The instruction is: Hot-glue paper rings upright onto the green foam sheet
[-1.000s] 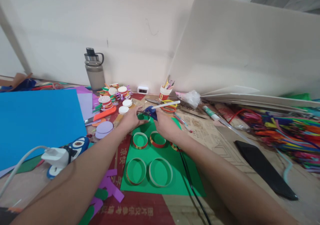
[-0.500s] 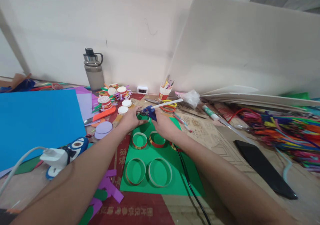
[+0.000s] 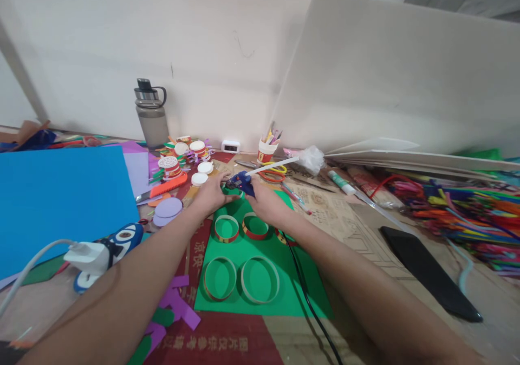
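My right hand (image 3: 266, 200) is wrapped round a blue hot glue gun (image 3: 245, 184), with a long white glue stick (image 3: 276, 165) jutting from its back. Its nozzle points left, close to the fingers of my left hand (image 3: 212, 196). Those fingers curl about a cut paper-cup ring (image 3: 239, 193) at the far end of a green sheet (image 3: 294, 294); the hand and gun partly hide this ring. Nearer me, several more rings stand on the sheet, including a red-banded ring (image 3: 255, 236) and a wide pale ring (image 3: 260, 301). My right forearm partly covers another.
A black cord (image 3: 303, 284) runs toward me beneath my right forearm. Left lie an orange utility knife (image 3: 168, 185), purple discs (image 3: 168, 209), a power strip (image 3: 125, 236) and blue sheet (image 3: 60, 197). Scissors (image 3: 273, 175), a pencil cup (image 3: 267, 151), a bottle (image 3: 151, 116) and phone (image 3: 430, 273) surround the work.
Both hands and the glue gun keep nearly the same place at the far ring. The back of the glue stick has tipped slightly upward; the rings on the sheet have not moved.
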`<state>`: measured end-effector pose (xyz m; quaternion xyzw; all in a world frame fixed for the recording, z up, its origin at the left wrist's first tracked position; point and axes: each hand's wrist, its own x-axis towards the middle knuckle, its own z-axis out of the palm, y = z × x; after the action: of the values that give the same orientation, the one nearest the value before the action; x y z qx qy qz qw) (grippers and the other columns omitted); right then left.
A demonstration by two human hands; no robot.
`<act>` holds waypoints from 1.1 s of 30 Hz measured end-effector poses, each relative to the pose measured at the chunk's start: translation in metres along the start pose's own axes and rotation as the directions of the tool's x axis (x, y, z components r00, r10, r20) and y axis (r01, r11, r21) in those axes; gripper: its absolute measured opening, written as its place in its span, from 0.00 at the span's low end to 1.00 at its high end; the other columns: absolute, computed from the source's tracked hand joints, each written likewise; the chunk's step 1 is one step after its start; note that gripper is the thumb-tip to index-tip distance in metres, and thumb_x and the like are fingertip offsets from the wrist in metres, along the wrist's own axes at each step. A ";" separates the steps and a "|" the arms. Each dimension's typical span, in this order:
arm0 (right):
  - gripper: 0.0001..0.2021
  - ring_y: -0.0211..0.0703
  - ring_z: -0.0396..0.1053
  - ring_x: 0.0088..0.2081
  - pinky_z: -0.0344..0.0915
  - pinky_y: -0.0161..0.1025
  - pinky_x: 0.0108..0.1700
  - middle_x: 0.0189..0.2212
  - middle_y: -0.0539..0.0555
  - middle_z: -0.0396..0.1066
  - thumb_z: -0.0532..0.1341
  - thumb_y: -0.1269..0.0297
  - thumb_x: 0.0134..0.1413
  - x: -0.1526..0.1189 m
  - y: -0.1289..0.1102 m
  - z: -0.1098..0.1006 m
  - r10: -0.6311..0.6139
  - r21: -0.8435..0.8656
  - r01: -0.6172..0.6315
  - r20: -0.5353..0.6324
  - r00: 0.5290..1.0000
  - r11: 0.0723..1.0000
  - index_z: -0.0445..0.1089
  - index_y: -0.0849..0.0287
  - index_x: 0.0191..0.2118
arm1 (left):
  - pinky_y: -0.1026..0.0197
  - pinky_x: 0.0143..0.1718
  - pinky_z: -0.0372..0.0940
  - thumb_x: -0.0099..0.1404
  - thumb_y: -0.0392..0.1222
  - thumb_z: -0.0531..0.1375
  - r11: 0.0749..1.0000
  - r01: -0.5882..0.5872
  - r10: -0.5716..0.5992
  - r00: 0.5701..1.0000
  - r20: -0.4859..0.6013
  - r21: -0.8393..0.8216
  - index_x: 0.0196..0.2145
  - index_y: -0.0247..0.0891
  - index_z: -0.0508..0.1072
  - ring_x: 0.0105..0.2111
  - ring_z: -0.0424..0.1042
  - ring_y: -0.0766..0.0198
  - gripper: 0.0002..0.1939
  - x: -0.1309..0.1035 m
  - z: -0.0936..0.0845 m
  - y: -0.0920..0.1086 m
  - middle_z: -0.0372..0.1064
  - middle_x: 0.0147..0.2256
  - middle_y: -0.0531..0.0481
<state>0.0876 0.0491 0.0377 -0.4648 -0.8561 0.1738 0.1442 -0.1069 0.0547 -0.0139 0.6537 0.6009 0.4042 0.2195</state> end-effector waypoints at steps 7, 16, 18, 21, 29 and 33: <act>0.23 0.51 0.69 0.55 0.65 0.41 0.50 0.56 0.65 0.68 0.54 0.66 0.63 0.000 0.004 -0.002 -0.023 0.032 0.024 -0.045 0.999 0.999 0.55 0.62 0.62 | 0.49 0.54 0.68 0.43 0.44 0.74 0.999 0.014 -0.014 1.000 0.001 0.040 0.58 0.41 0.69 0.52 0.73 0.48 0.43 0.000 0.000 0.001 0.75 0.51 0.42; 0.20 0.52 0.72 0.50 0.65 0.43 0.49 0.51 0.64 0.72 0.53 0.67 0.63 -0.001 0.001 0.002 -0.001 -0.062 0.001 -0.010 1.000 0.998 0.58 0.60 0.59 | 0.49 0.52 0.69 0.43 0.45 0.75 0.999 0.024 -0.025 1.000 0.011 0.041 0.58 0.42 0.69 0.51 0.74 0.47 0.43 -0.001 0.000 0.001 0.75 0.51 0.43; 0.20 0.51 0.72 0.51 0.65 0.43 0.49 0.51 0.63 0.72 0.53 0.68 0.62 -0.001 0.002 0.001 0.002 -0.079 -0.003 -0.014 1.000 0.997 0.59 0.61 0.59 | 0.49 0.52 0.69 0.43 0.46 0.74 0.999 0.017 -0.017 1.000 0.010 0.042 0.58 0.41 0.68 0.50 0.74 0.47 0.43 -0.001 0.000 0.000 0.75 0.51 0.43; 0.20 0.51 0.71 0.52 0.65 0.42 0.49 0.53 0.64 0.71 0.53 0.68 0.62 -0.002 0.001 -0.001 -0.012 -0.099 0.009 -0.031 0.999 0.995 0.58 0.61 0.59 | 0.49 0.53 0.68 0.44 0.47 0.74 0.999 0.000 -0.001 1.000 0.016 0.041 0.58 0.40 0.67 0.51 0.74 0.48 0.44 0.000 0.000 -0.001 0.75 0.51 0.42; 0.22 0.52 0.72 0.50 0.66 0.43 0.48 0.51 0.65 0.72 0.54 0.70 0.60 -0.008 -0.006 -0.007 -0.004 -0.199 -0.002 -0.028 1.000 0.980 0.57 0.63 0.59 | 0.51 0.55 0.66 0.48 0.46 0.72 0.998 -0.039 0.036 0.998 0.042 0.059 0.60 0.38 0.65 0.52 0.73 0.52 0.42 0.000 -0.001 -0.003 0.75 0.52 0.43; 0.21 0.52 0.72 0.49 0.66 0.43 0.47 0.49 0.65 0.72 0.54 0.73 0.57 -0.009 -0.005 -0.007 -0.034 -0.235 0.022 -0.046 0.998 0.972 0.59 0.63 0.57 | 0.52 0.54 0.66 0.48 0.46 0.72 0.997 -0.043 0.040 0.999 0.036 0.068 0.60 0.37 0.65 0.51 0.73 0.52 0.42 0.000 0.000 -0.004 0.75 0.51 0.42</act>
<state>0.0912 0.0401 0.0451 -0.4707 -0.8733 0.0578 0.1120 -0.1095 0.0553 -0.0164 0.6801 0.5969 0.3764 0.1987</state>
